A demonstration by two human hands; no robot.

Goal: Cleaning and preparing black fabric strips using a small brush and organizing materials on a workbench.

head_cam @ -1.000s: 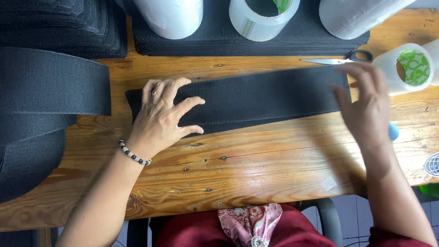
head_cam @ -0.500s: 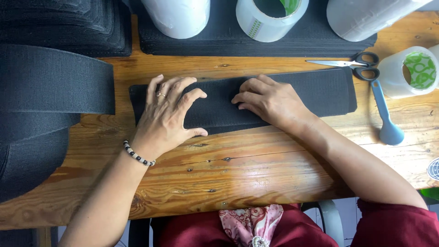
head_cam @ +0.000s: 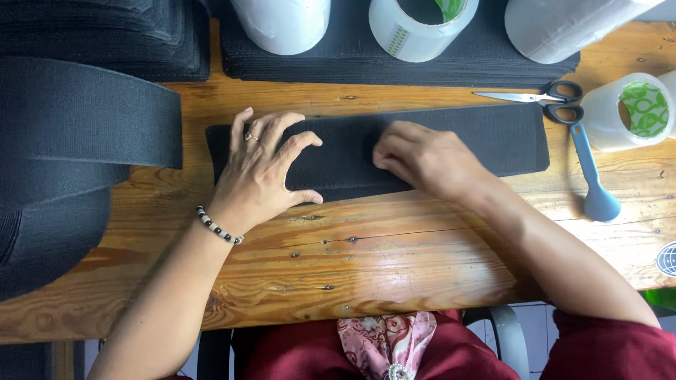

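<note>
Lying flat on wooden table: black strip. Left hand, fingers spread, and right hand, fingers curled, press it, gripping nothing. Scissors, blue spoon beside.

tape rolls cut by top edge | strip middle under hands (partly)

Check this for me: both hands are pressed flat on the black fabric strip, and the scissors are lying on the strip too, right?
Not quite. Both the left hand and right hand do rest on the black fabric strip, but the scissors lie on the wooden table beyond the strip, as the head view shows.
</note>
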